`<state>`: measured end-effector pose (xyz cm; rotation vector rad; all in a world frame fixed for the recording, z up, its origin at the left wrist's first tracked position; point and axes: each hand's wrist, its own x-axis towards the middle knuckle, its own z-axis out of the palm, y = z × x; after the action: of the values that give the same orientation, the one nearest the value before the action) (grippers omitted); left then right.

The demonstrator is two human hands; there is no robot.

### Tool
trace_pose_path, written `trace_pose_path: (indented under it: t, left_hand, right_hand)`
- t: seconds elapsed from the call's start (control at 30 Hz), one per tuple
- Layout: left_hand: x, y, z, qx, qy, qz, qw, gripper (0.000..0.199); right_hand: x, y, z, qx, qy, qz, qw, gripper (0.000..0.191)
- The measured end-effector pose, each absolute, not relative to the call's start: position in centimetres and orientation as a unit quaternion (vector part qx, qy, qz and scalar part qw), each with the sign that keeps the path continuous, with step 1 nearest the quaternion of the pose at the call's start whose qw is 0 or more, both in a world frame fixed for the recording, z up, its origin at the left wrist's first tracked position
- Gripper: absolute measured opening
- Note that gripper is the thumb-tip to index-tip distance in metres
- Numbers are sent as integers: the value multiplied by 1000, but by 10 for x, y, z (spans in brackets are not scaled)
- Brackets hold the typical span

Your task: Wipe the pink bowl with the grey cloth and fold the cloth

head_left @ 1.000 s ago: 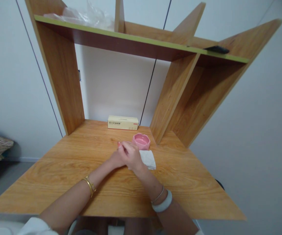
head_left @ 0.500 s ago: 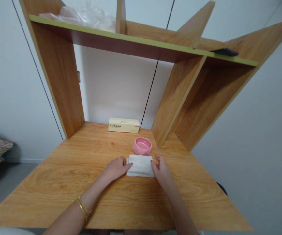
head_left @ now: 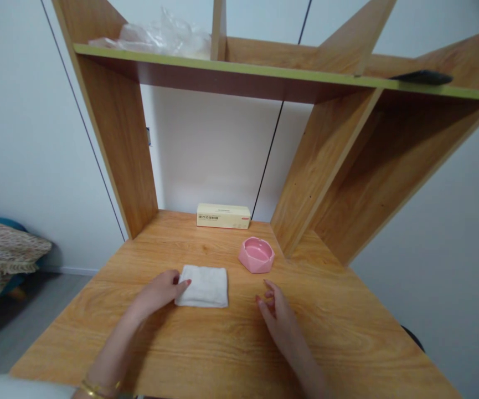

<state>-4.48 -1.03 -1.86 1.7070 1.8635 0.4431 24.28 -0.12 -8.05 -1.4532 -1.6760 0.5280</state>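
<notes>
A folded white cloth (head_left: 203,286) lies flat on the wooden desk. My left hand (head_left: 165,289) grips its left edge, thumb on top and the other fingers curled at the side, partly hidden. To the right of the cloth, my right hand (head_left: 276,310) is over the desk with thumb and fingers apart, holding nothing. Just beyond that hand sits a pink faceted ashtray (head_left: 256,255), closer to it than to my left hand.
A long cream box (head_left: 223,216) with printed lettering stands at the back of the desk (head_left: 222,354). Wooden uprights carry a shelf (head_left: 239,69) with a clear plastic bag (head_left: 160,37) and a dark flat object (head_left: 422,77). A patterned fabric (head_left: 6,244) shows at far left.
The cloth has moved left with my left hand, away from the front of the ashtray. My right hand has let go of its right edge. The view has shifted slightly.
</notes>
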Motion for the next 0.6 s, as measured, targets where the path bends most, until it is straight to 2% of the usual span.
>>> trace_pose_path:
  t: [0.1, 0.17, 0.3, 0.33, 0.43, 0.53, 0.6]
  left_hand:
    - [-86, -24, -12, 613, 734, 147, 253, 39]
    - [-98, -29, -10, 601, 761, 155, 189, 38]
    - [-87, -34, -17, 544, 792, 255, -105, 46]
    - [-79, -35, -22, 559, 773, 273, -123, 48]
    - [-57, -43, -40, 644, 707, 283, -69, 44]
    - [-44, -49, -58, 667, 700, 247, -63, 45]
    - [-41, -51, -66, 655, 715, 231, -80, 49]
  right_hand:
    - [245, 16, -61, -593, -687, 219, 359, 48]
    - [247, 38, -44, -628, -685, 193, 315, 54]
    - [250, 85, -22, -684, -666, 127, 270, 54]
    - [251, 95, -20, -691, -663, 147, 248, 52]
    - [248, 112, -20, -706, -643, 228, 192, 36]
    - [236, 116, -21, -707, -646, 220, 186, 23]
    - [218, 114, -23, -693, -661, 214, 192, 22]
